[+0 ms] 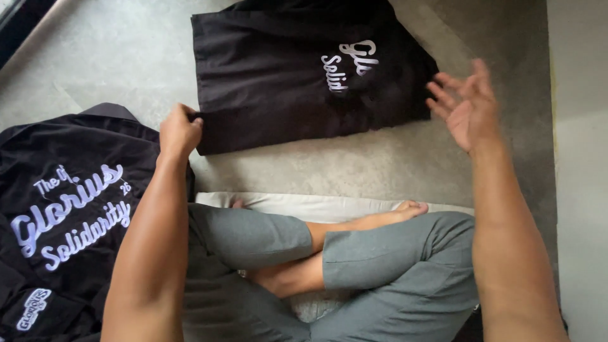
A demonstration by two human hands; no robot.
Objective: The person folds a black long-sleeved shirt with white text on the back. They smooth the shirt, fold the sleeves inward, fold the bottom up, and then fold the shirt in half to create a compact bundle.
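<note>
Grey carpet (380,168) covers the floor where a person sits cross-legged. Far ahead lies a folded black shirt (297,69) with pale lettering; a second black shirt (63,209) lies spread at near left. The left hand (179,130) pinches the folded shirt's near-left corner. The right hand (465,104) hovers open, fingers spread, beside its right edge.

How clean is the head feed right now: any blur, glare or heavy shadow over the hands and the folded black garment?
Head view: soft, even daylight, no glare; the right hand is slightly motion-blurred, the left hand sharp at the folded black garment; the black cloth swallows fold detail, only its white lettering stands out; faint shadows on the grey floor.
</note>
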